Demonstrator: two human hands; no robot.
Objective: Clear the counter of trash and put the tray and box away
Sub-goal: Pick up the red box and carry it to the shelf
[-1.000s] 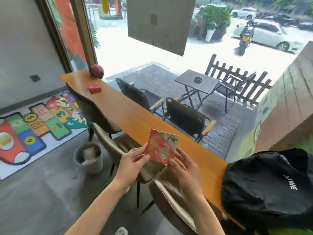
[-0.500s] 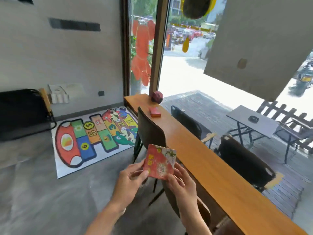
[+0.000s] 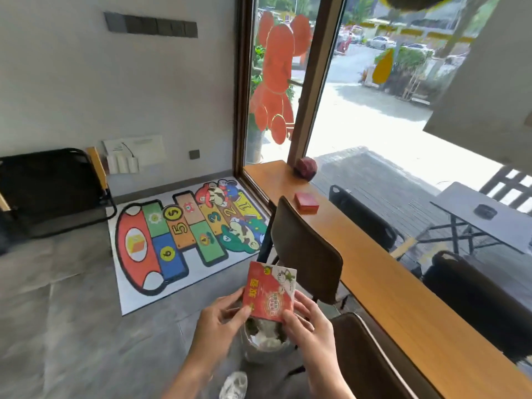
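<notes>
A flat red snack packet with a white corner is pinched between my left hand on its left edge and my right hand on its lower right edge. The packet hangs just above a small grey bin on the floor, which holds crumpled white trash and is partly hidden by my hands. Along the window runs the long wooden counter. A small red box lies on it toward the far end, and beyond that box sits a dark red round object.
Two dark chairs stand against the counter on my side. A colourful hopscotch mat covers the floor at the left, and a black folding chair stands by the wall. Something white lies on the floor near my arms.
The view has swung left and down along the counter. Both hands still hold the packet, and the bin has come into view beneath it.
</notes>
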